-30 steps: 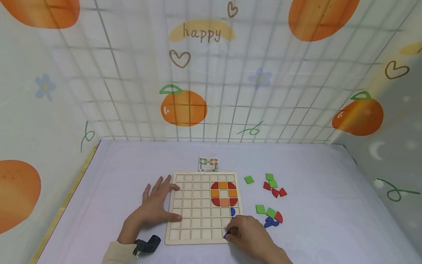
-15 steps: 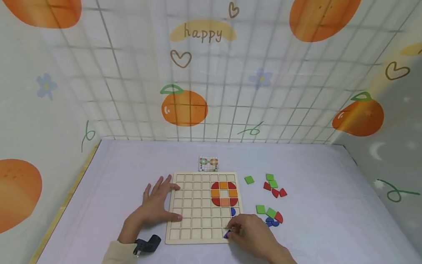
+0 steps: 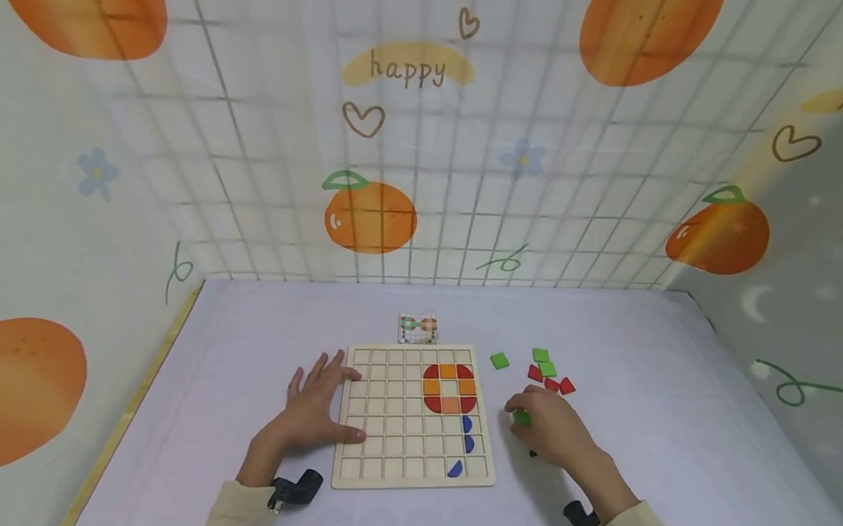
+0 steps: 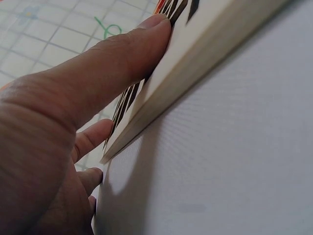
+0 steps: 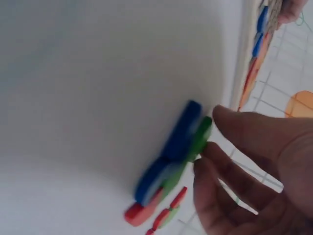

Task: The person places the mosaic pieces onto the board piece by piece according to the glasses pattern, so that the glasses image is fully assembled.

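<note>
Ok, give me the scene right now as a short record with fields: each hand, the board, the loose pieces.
left hand: flat beside the wooden grid board, thumb on its left edge
right hand: off the board, over the loose pile to its right, fingertips at a green tile; a grip is not clear
board contents: red and orange ring near the top right; three blue pieces in a column below it
loose pieces: green tiles and red pieces on the table beyond the right hand; blue pieces under it
pattern card: behind the board
</note>
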Available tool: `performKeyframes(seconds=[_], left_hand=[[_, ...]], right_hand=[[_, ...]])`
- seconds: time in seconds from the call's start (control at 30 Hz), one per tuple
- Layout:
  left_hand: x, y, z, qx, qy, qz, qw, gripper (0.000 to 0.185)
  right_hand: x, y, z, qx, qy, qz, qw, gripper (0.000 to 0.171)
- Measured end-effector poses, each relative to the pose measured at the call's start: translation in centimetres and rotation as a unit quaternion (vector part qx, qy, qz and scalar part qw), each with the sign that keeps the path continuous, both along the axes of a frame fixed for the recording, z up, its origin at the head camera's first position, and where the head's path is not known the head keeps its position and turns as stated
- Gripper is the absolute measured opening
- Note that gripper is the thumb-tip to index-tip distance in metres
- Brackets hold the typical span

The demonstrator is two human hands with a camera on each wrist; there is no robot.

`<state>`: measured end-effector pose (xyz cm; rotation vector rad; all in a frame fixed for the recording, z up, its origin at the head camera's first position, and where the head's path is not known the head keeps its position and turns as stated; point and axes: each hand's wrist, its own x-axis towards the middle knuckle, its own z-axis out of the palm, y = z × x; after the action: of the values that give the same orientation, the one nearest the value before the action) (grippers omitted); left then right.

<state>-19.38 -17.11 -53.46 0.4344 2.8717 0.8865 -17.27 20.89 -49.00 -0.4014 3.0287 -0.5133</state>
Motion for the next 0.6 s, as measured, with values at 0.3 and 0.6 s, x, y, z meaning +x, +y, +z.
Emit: performKeyframes(seconds=[0.3, 0.6], left_hand=[[0.0, 0.0, 0.2, 0.002, 0.007, -0.003, 1.0000, 0.090], [0.1, -0.1, 0.1, 0.010, 0.003, -0.002, 0.9999, 0.090]], right_hand=[[-0.7, 0.8, 0.5, -0.030, -0.069, -0.005, 0.997, 0.028], [-2.6, -0.3, 1.5, 0.074, 0.001, 0.072, 0.995, 0.026]])
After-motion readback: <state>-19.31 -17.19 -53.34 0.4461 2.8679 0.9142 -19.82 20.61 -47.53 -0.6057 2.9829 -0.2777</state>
